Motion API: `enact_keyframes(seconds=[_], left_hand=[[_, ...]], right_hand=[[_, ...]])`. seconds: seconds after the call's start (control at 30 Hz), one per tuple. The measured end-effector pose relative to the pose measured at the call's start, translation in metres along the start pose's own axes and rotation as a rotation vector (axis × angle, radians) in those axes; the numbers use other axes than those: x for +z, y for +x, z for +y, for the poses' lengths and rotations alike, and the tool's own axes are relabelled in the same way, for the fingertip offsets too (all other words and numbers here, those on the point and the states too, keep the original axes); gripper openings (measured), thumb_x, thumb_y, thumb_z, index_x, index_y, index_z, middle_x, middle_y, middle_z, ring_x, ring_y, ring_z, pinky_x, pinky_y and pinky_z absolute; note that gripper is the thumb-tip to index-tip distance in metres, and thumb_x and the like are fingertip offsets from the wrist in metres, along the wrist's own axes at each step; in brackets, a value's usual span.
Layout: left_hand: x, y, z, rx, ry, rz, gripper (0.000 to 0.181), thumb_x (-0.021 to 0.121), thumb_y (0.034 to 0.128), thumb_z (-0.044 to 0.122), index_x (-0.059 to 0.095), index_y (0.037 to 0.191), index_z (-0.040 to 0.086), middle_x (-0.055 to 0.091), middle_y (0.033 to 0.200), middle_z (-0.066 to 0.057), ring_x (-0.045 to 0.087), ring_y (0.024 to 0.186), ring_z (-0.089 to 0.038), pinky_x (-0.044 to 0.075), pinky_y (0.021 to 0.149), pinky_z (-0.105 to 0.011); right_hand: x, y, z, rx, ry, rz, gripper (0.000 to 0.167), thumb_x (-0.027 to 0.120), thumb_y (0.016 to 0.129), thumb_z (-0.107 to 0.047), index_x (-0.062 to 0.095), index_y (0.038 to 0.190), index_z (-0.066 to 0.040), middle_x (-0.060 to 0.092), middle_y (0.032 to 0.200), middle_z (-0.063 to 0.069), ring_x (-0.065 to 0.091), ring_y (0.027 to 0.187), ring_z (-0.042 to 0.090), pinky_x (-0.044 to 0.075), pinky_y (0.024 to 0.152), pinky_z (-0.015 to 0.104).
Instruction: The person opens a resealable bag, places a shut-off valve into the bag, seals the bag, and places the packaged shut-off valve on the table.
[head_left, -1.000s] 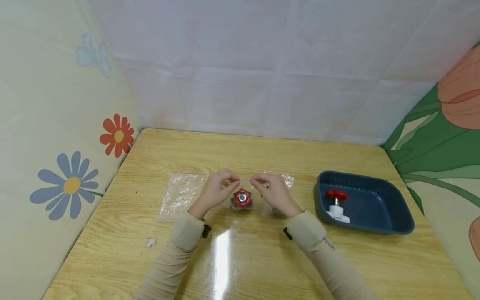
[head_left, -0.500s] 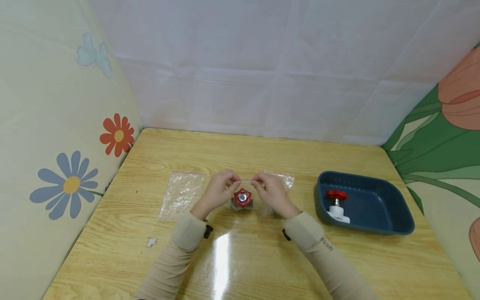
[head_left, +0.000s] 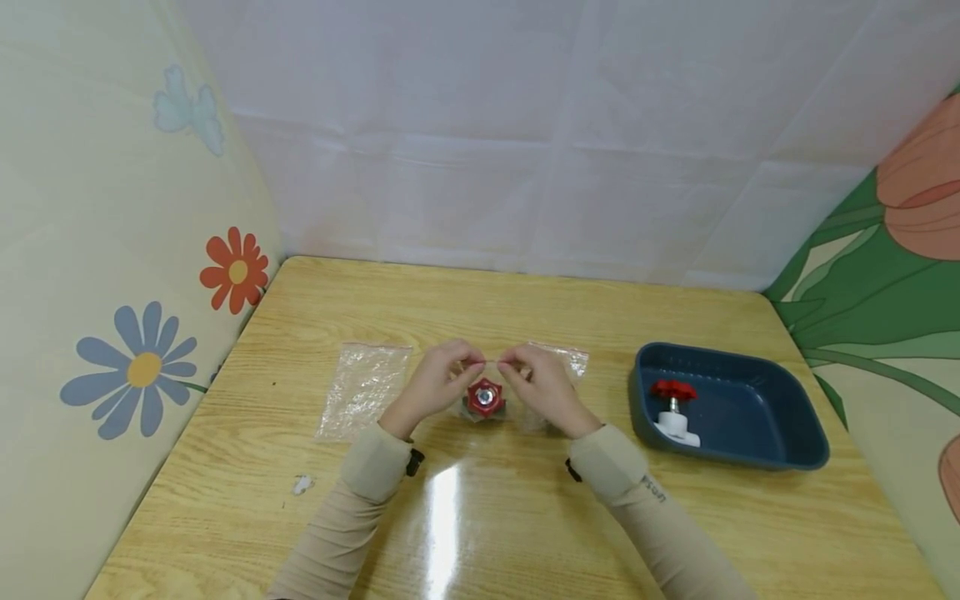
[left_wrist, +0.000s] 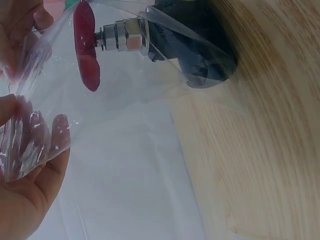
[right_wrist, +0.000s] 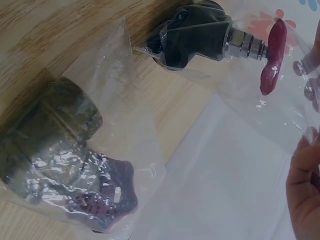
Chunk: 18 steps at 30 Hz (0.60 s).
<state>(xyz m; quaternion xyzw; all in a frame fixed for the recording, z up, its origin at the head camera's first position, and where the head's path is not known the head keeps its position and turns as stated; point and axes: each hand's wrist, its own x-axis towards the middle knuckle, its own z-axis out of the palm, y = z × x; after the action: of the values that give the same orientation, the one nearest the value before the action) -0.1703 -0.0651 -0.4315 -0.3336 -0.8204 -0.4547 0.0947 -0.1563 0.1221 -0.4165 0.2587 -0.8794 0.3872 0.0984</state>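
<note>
In the middle of the table stands a valve with a red handwheel [head_left: 485,397], a metal stem and a dark body [left_wrist: 200,45], inside a clear zip bag [left_wrist: 115,95]. My left hand [head_left: 438,382] pinches the bag's top edge from the left. From the right, my right hand [head_left: 547,385] pinches the same edge, fingertips a short gap away from the left ones. The left wrist view has the left hand [left_wrist: 30,200] low at the edge, its fingers partly behind the film. Only part of the right hand [right_wrist: 305,185] shows in the right wrist view.
A flat clear zip bag [head_left: 363,392] lies to the left. On the right, another bagged valve [right_wrist: 60,145] with a red wheel rests close to the right wrist. Farther right, a dark blue tray [head_left: 750,412] contains a white valve [head_left: 675,423] with a red handle.
The fingertips of both hands have drawn slightly closer together along the bag's top edge. The standing valve and the tray stay where they were.
</note>
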Motion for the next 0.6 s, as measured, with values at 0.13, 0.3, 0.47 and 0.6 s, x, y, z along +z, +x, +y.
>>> enact_keyframes(seconds=[0.13,0.3,0.47,0.6], left_hand=[[0.0005,0.0004,0.0001,0.002,0.028,-0.017,0.005,0.059,0.0849,0.001,0.062,0.086,-0.001,0.062,0.082,-0.008,0.058,0.073,-0.017,0.05,0.066,-0.021],[0.0014,0.0005,0.0031,-0.023,0.042,-0.018,0.004,0.058,0.0853,0.001,0.062,0.086,-0.001,0.061,0.081,-0.008,0.058,0.073,-0.017,0.05,0.066,-0.021],[0.0043,0.0011,0.0046,-0.013,0.059,0.003,0.004,0.058,0.0849,0.0,0.061,0.084,-0.002,0.06,0.078,-0.008,0.057,0.071,-0.017,0.049,0.065,-0.02],[0.0059,0.0014,0.0041,0.023,0.051,0.018,0.004,0.057,0.0846,-0.001,0.06,0.084,-0.002,0.059,0.077,-0.008,0.057,0.069,-0.017,0.049,0.063,-0.02]], right_hand=[[-0.0007,0.0021,-0.0006,-0.029,-0.019,-0.004,0.01,0.063,0.085,-0.012,0.067,0.089,-0.004,0.065,0.083,0.005,0.057,0.069,0.014,0.049,0.061,0.026],[0.0,0.0036,-0.0033,-0.046,-0.051,0.012,0.007,0.064,0.084,-0.01,0.067,0.086,-0.004,0.065,0.082,0.005,0.057,0.07,0.016,0.049,0.062,0.029],[0.0033,0.0032,-0.0045,-0.051,-0.059,0.031,0.007,0.062,0.085,-0.009,0.064,0.084,-0.002,0.064,0.081,0.006,0.056,0.072,0.018,0.049,0.064,0.03],[0.0051,0.0023,-0.0046,-0.068,-0.052,0.055,0.007,0.062,0.085,-0.007,0.063,0.082,0.0,0.062,0.08,0.008,0.055,0.073,0.021,0.048,0.064,0.033]])
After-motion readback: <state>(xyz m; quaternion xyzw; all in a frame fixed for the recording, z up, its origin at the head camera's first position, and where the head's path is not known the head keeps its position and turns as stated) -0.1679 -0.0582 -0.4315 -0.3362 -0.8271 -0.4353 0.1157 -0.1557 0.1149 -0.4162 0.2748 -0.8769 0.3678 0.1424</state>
